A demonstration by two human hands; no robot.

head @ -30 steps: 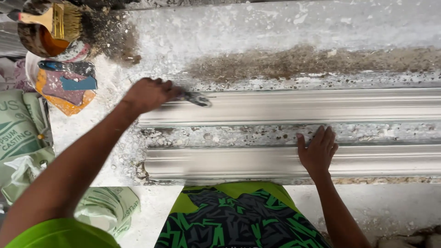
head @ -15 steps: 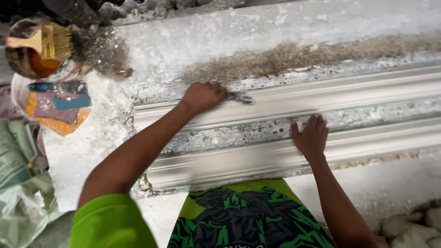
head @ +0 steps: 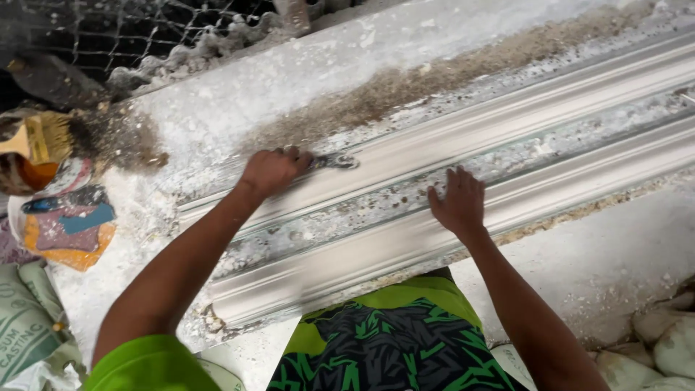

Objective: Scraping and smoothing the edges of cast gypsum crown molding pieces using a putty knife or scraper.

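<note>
Since a second ago my left hand [head: 271, 170] has slid rightward, fingers clamped on a small grey metal scraper [head: 337, 161] at centre frame, against the long white plaster moulding [head: 507, 123]. Right hand [head: 457, 203] lies flat, fingers apart, on the lower moulding [head: 347, 271]. Plaster seems stiff but brittle; I'd hold the scraper by its handle.

Two long white plaster mouldings [head: 463, 137] [head: 434, 239] lying side by side, one small metal scraper [head: 334, 161], two bare hands [head: 271, 170] [head: 457, 203], one yellow-bristled brush [head: 40, 137], one paint-stained bucket [head: 69, 228], one printed sack [head: 25, 322], one wire mesh [head: 145, 29]
</note>
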